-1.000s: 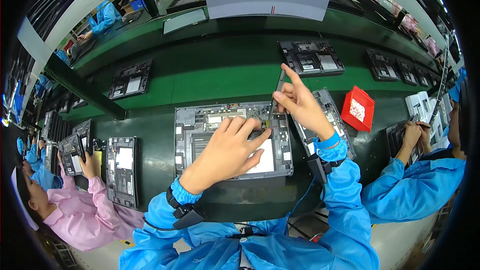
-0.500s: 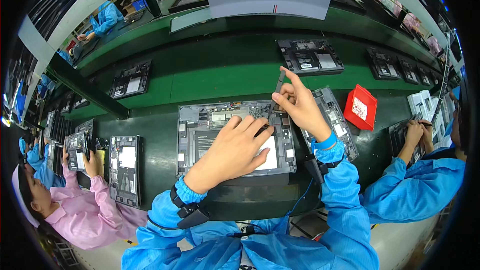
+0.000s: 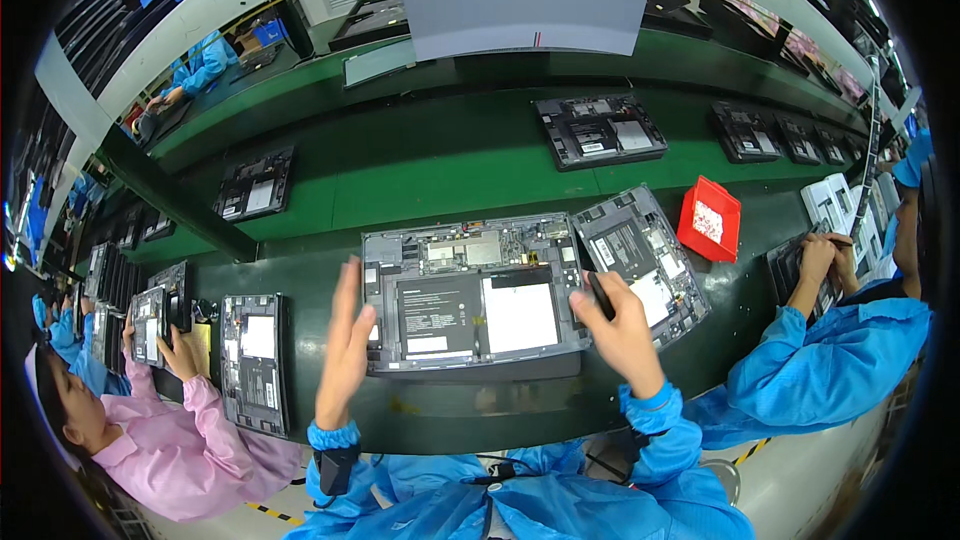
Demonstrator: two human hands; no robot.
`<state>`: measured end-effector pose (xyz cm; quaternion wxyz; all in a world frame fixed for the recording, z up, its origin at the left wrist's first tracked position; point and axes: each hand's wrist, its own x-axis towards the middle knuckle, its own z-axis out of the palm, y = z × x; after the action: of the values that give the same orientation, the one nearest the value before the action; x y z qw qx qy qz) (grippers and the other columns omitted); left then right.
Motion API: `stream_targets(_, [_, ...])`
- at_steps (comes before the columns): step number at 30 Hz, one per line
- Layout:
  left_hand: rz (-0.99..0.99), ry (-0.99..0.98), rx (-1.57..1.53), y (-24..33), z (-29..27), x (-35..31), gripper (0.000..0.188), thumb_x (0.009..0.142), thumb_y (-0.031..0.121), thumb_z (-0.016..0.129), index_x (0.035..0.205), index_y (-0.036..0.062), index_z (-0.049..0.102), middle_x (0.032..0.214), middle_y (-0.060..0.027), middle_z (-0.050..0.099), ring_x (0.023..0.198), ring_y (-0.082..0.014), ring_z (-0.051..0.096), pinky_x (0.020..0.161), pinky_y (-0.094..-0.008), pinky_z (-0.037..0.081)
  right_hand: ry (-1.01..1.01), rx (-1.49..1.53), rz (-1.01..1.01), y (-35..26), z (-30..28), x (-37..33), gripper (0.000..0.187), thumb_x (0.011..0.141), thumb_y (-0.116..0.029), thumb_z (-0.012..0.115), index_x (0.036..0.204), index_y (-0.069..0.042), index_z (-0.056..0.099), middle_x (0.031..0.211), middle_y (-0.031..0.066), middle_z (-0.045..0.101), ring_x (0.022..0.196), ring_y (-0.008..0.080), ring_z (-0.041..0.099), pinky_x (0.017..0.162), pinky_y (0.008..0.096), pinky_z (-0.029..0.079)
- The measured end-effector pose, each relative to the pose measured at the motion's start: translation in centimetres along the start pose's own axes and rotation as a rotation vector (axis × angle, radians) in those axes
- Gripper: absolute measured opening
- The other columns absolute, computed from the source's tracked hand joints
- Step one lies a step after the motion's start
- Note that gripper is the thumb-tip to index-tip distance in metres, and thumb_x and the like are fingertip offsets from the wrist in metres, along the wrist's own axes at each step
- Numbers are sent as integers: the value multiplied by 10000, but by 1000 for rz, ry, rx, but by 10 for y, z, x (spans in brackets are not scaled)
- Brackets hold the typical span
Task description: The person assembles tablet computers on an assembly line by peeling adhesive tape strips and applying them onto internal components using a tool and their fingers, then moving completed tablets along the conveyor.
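Note:
An opened laptop base [image 3: 435, 312] lies in front of me, its battery, circuit board and a white panel exposed. At its left edge stands my left hand [image 3: 343, 355], fingers stretched out and holding nothing; whether it touches the edge I cannot tell. My right hand [image 3: 628, 335] is closed around a dark stick-shaped tool [image 3: 600, 294], beside the base's right edge. The thumb of that hand reaches over the edge. Tilted at the right is a second opened laptop base [image 3: 628, 252], partly covered by my right hand.
A red tray [image 3: 688, 240] of small white pieces stands at the right. More laptop bases rest on the green ledge, one [image 3: 600, 130] straight ahead, and another [image 3: 254, 365] at the left. Co-workers in pink [image 3: 165, 430] and blue [image 3: 800, 360] handle devices on either side.
My left hand has left the board and moved to the laptop's left edge, fingers straightened. My right hand has come down to the right edge with the tool. The laptop now looks slightly turned.

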<state>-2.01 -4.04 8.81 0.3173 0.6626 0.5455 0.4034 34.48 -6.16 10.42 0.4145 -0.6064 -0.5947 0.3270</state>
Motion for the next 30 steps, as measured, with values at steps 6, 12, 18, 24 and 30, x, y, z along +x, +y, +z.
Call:
stream_targets(6, [-201,145,-755,40,19,-19,702,1027,131,582,1656,-19,307,1659,-169,414,1529,-245,393,1267,-377,269,196,173,4,-26,13,-27,462,977,-174,729,1368,62,654,1160,112,616,971,191,609,871,309,488])
stream_targets(12, [-213,276,-834,23,-30,76,605,1036,1,564,1614,-26,387,1512,-164,589,1307,-206,632,1105,-331,500,-95,336,63,-60,-11,46,410,1072,-201,634,1379,69,640,1166,89,683,1011,144,641,943,287,493])
stream_targets(18, [-146,585,-902,-94,-9,225,554,1060,-4,531,1599,-30,408,1414,-144,642,1141,-171,672,985,-312,544,241,414,158,-17,3,28,295,1051,-141,643,1278,38,699,1169,84,740,996,141,671,922,290,516])
stream_targets(24, [-149,681,-269,-234,-1,290,524,995,32,622,1503,-33,506,1284,-117,673,1183,-215,627,1044,-348,486,336,442,336,27,43,-31,234,1049,-170,652,1202,-9,724,1000,13,720,753,46,499,680,236,359])
stream_targets(30, [-30,-317,-702,-118,51,182,636,1148,455,371,1191,-70,728,1141,-147,771,1069,-221,696,997,-359,522,383,418,531,71,59,-73,327,1077,-229,614,1307,-3,666,1006,9,685,779,41,512,648,218,362])
